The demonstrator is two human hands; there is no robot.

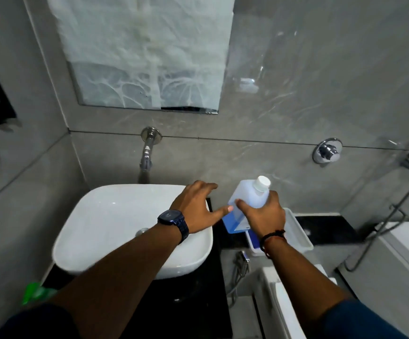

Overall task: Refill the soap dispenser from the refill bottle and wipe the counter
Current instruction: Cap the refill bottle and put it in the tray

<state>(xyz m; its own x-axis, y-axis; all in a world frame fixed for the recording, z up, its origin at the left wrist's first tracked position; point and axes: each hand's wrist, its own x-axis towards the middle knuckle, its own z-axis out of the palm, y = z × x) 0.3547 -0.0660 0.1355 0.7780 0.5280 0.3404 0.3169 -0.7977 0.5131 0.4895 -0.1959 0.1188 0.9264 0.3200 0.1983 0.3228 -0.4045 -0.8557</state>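
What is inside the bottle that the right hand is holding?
Blue liquid sits in the lower part of the bottle; above it the bottle looks empty. The right hand covers one side, so the level there is hidden.

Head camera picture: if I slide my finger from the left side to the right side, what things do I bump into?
green thing → white sink basin → left hand → refill bottle → white tray → shiny wall knob. The right hand grips the bottle, so it gets no place of its own.
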